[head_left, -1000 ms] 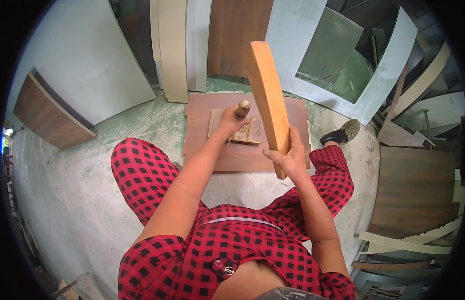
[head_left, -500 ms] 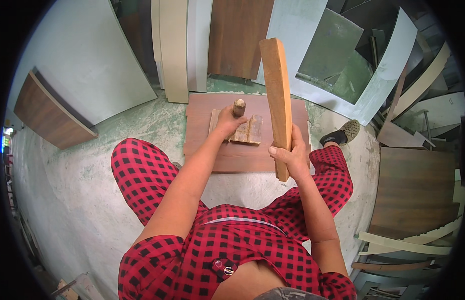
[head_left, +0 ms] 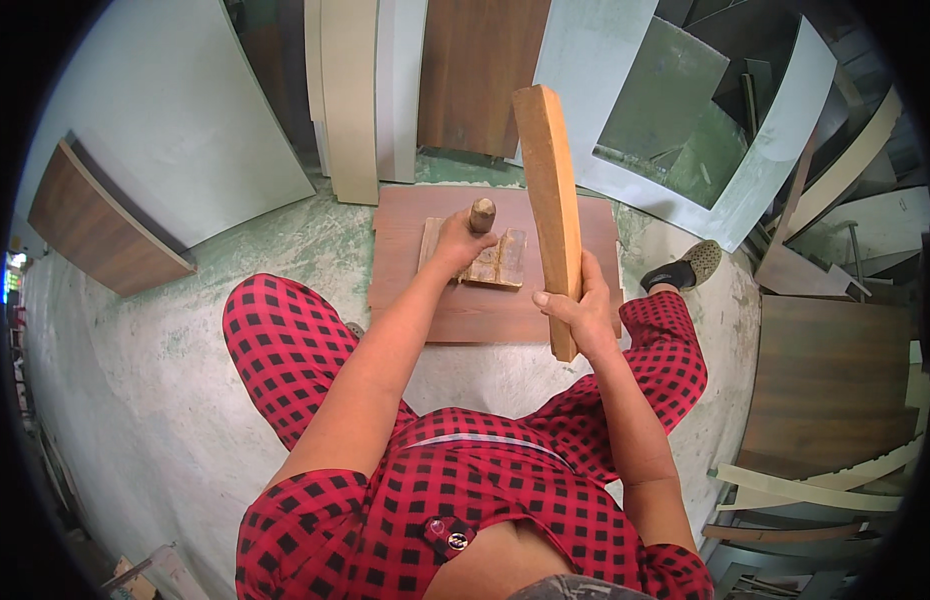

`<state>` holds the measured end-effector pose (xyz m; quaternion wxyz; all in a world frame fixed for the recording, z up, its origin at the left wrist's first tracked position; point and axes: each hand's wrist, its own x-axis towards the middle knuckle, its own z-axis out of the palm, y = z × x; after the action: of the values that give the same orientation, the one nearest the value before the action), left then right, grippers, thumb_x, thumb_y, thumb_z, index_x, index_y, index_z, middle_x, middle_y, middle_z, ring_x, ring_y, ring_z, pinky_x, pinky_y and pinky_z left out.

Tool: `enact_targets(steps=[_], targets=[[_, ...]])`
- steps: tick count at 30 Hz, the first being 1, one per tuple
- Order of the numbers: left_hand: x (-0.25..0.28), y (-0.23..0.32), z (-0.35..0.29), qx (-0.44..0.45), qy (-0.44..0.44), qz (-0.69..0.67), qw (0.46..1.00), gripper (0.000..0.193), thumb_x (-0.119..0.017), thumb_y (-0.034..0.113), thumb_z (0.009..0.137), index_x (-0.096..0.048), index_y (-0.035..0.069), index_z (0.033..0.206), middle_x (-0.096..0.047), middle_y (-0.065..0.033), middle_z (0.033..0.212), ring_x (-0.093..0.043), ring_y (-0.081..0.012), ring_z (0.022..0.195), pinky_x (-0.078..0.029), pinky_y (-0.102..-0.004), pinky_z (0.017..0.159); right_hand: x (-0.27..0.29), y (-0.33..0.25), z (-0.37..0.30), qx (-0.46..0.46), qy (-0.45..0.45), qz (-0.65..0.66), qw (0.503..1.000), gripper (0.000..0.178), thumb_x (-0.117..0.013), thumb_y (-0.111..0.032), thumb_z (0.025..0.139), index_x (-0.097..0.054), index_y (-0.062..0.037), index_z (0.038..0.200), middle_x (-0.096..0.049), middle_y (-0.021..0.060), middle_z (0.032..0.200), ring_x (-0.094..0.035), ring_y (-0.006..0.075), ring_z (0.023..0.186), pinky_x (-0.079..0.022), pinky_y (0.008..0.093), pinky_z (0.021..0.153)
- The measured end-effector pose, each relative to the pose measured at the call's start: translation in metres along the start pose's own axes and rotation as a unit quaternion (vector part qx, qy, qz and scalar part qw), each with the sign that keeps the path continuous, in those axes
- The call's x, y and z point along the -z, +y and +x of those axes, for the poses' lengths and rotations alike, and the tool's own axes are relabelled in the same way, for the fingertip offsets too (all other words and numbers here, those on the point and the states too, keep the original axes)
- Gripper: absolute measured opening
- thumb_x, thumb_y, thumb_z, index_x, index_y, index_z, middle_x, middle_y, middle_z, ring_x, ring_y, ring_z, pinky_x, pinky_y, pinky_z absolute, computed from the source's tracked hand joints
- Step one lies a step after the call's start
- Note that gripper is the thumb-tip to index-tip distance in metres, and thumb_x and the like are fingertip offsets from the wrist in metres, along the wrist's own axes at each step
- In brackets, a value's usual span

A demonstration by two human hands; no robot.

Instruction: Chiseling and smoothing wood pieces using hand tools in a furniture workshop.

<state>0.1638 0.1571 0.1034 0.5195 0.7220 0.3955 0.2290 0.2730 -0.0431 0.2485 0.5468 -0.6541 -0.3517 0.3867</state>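
Note:
My left hand (head_left: 458,243) is closed around the round wooden handle (head_left: 482,214) of what looks like a chisel; its blade is hidden. The handle stands nearly upright over a small worn wood board (head_left: 512,260) with a groove or crack across it. Beneath that lies a larger reddish-brown wood panel (head_left: 405,310) on the floor. In my right hand (head_left: 583,312) is a long, thick wooden bar (head_left: 551,180), gripped near its lower end. It is raised beside the chisel handle and does not touch it.
Large grey panels (head_left: 175,130) and a brown board (head_left: 482,75) lean at the back. A brown panel (head_left: 105,225) stands at the left. Offcuts and strips (head_left: 810,490) are piled along the right. My shod foot (head_left: 698,263) rests right of the wood panel.
The upper end of the wooden bar has tipped slightly left and down. My left hand and the chisel handle stay nearly in place.

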Motion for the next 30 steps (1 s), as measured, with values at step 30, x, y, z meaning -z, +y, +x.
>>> enact_targets(steps=[30], targets=[[-0.005,-0.02,0.007,-0.063,0.0,-0.066,0.996,0.035,-0.079,0.012,0.062,-0.061,0.004,0.091,-0.067,-0.0089,0.084,-0.063,-0.021,0.078,-0.05,-0.034,0.073,-0.008,-0.01,-0.007,0.004,-0.012,-0.127,0.992,0.093,-0.078,-0.027,0.061,-0.032,0.0028,0.135,-0.054,0.0207,0.116,-0.054,0.027,0.107,-0.044,0.037,0.091]])
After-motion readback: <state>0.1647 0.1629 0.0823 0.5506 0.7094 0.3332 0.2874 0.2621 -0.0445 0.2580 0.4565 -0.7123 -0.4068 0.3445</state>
